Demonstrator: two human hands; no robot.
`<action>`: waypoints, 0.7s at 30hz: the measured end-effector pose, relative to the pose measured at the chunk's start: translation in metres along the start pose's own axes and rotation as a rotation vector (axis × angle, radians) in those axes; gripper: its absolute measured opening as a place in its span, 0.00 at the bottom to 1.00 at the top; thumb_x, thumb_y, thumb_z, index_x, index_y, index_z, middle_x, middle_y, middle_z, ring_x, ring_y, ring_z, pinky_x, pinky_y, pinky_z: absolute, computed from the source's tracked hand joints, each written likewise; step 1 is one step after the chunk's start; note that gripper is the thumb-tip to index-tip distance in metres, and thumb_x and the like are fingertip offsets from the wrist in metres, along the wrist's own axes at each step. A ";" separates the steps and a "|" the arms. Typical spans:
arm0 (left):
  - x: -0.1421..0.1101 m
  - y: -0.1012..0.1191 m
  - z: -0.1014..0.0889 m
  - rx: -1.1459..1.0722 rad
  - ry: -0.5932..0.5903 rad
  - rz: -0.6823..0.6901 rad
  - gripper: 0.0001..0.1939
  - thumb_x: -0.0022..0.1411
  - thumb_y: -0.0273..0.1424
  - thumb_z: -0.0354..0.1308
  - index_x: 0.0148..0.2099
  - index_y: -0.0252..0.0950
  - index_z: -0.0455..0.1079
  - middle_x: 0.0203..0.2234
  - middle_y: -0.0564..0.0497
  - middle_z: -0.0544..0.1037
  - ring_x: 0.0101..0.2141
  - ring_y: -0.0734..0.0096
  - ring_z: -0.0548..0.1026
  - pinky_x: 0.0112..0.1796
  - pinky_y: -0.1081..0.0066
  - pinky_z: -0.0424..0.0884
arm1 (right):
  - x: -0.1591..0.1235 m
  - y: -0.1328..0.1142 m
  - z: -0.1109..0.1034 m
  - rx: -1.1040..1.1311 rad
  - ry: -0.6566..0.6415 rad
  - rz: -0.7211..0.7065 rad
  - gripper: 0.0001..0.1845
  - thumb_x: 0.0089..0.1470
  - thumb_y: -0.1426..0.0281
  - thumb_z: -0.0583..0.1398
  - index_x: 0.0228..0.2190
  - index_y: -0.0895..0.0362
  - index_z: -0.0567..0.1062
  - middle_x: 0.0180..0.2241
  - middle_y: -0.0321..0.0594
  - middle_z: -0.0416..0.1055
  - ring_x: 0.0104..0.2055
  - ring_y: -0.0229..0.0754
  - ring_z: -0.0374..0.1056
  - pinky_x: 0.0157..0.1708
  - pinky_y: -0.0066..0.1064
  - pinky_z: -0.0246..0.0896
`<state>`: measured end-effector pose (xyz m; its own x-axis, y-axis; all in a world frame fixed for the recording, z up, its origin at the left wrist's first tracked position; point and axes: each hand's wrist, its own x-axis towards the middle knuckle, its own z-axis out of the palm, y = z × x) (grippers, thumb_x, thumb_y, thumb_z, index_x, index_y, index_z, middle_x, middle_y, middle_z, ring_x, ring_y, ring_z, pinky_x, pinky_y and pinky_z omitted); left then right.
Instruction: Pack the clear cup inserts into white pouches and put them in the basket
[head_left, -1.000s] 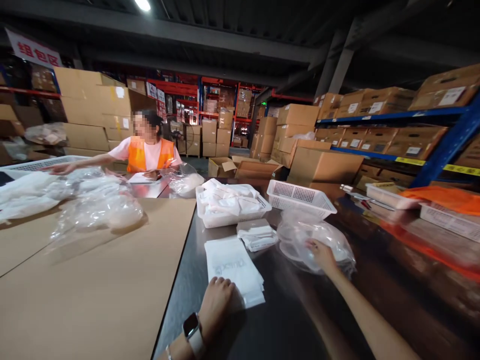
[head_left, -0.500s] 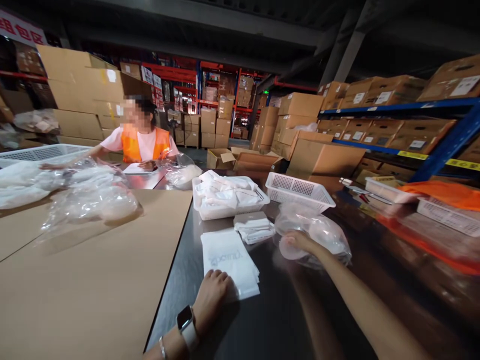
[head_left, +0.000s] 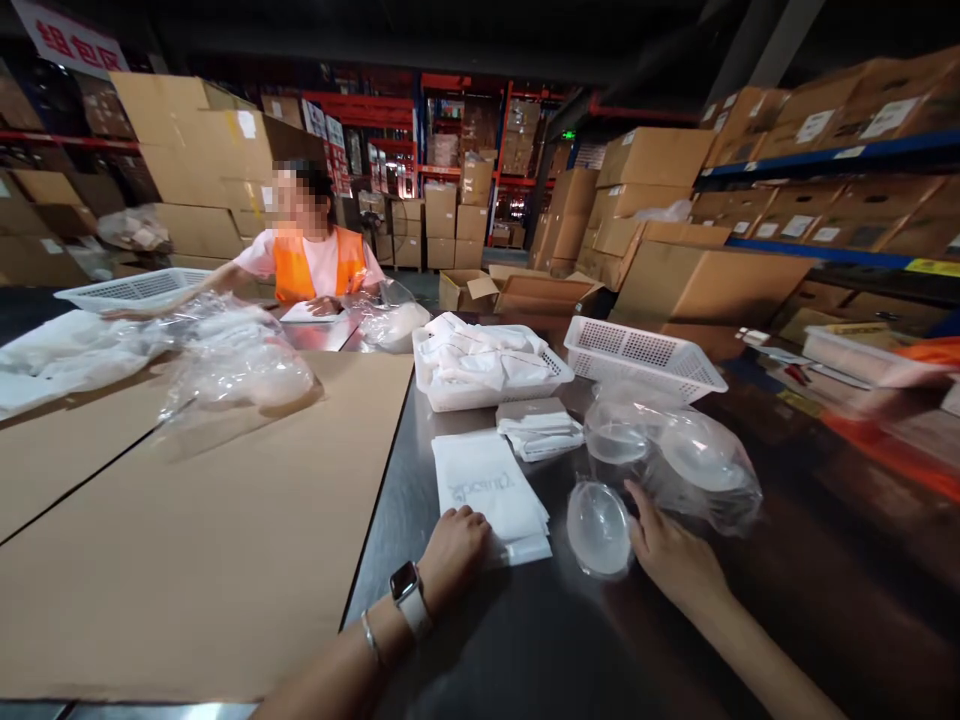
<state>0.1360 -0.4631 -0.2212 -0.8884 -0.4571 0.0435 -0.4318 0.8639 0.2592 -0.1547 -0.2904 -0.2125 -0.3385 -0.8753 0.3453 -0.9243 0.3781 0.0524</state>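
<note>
My left hand [head_left: 455,545], with a watch on its wrist, rests with curled fingers on the near edge of a stack of white printed pouches [head_left: 489,490] on the dark metal table [head_left: 570,640]. My right hand [head_left: 673,553] holds a clear round plastic cup [head_left: 599,527] by its right rim, just above the table. Directly behind the cup lies a clear plastic bag [head_left: 675,455] with more such cups inside. A small pile of folded white pouches [head_left: 540,428] sits behind the printed stack.
A white basket filled with white items [head_left: 487,365] and a white mesh basket [head_left: 643,355] stand further back. Cardboard sheets [head_left: 187,540] cover the table's left side, with plastic bags [head_left: 236,360] on them. A person in an orange vest [head_left: 311,265] works opposite. Boxed shelving lines the right.
My right hand has come out of the clear bag toward me, bringing one clear cup with it. My left hand stays on the white pouches. The camera tilted down and shifted.
</note>
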 end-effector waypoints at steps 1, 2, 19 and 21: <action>0.000 -0.001 0.000 0.002 -0.006 0.001 0.11 0.67 0.25 0.47 0.40 0.32 0.72 0.37 0.43 0.78 0.41 0.58 0.73 0.42 0.62 0.67 | -0.002 0.003 -0.002 -0.059 0.078 -0.178 0.29 0.55 0.81 0.49 0.57 0.57 0.66 0.44 0.50 0.76 0.46 0.51 0.73 0.41 0.40 0.70; 0.001 -0.001 0.000 -0.003 -0.011 0.000 0.11 0.66 0.24 0.47 0.41 0.32 0.72 0.37 0.43 0.78 0.41 0.58 0.74 0.42 0.62 0.67 | -0.002 0.008 -0.003 -0.094 0.115 -0.364 0.34 0.51 0.85 0.48 0.57 0.53 0.68 0.51 0.48 0.73 0.54 0.51 0.69 0.48 0.44 0.67; 0.003 0.000 0.001 -0.069 0.205 0.108 0.14 0.71 0.28 0.46 0.49 0.34 0.72 0.45 0.44 0.76 0.43 0.62 0.71 0.44 0.64 0.70 | 0.015 -0.102 -0.004 0.677 0.261 -1.172 0.11 0.63 0.75 0.54 0.44 0.57 0.73 0.41 0.41 0.79 0.49 0.39 0.72 0.55 0.34 0.65; 0.004 0.001 0.003 -0.102 0.255 0.150 0.15 0.71 0.29 0.44 0.49 0.34 0.72 0.48 0.44 0.74 0.43 0.64 0.72 0.45 0.66 0.71 | 0.025 -0.119 -0.006 0.736 0.268 -1.187 0.11 0.65 0.75 0.51 0.39 0.58 0.74 0.36 0.41 0.79 0.45 0.38 0.73 0.51 0.32 0.66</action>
<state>0.1319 -0.4635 -0.2239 -0.8677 -0.3755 0.3258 -0.2693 0.9059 0.3269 -0.0517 -0.3557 -0.2043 0.6566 -0.4430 0.6105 -0.5389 -0.8418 -0.0312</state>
